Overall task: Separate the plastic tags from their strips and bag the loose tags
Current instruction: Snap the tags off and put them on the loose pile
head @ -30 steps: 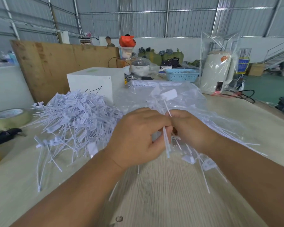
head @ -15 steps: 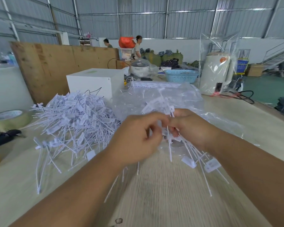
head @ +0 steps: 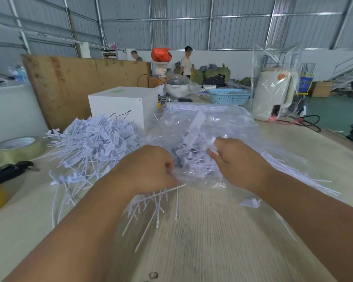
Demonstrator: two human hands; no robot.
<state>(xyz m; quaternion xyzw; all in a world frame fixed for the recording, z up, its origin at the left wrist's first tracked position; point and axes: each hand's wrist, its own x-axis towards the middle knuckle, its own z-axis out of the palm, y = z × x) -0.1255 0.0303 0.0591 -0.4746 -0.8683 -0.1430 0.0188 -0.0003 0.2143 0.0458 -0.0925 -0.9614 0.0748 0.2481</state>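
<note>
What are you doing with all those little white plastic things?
A person is sorting plastic tags at a table. The left hand holds a comb-like strip, and the right hand pinches a few tags over the clear bag. A big pile of tags waits on the left.

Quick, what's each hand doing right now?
Left hand: gripping a comb-like strip at the clear bag.
Right hand: pinching white plastic tags.
</note>
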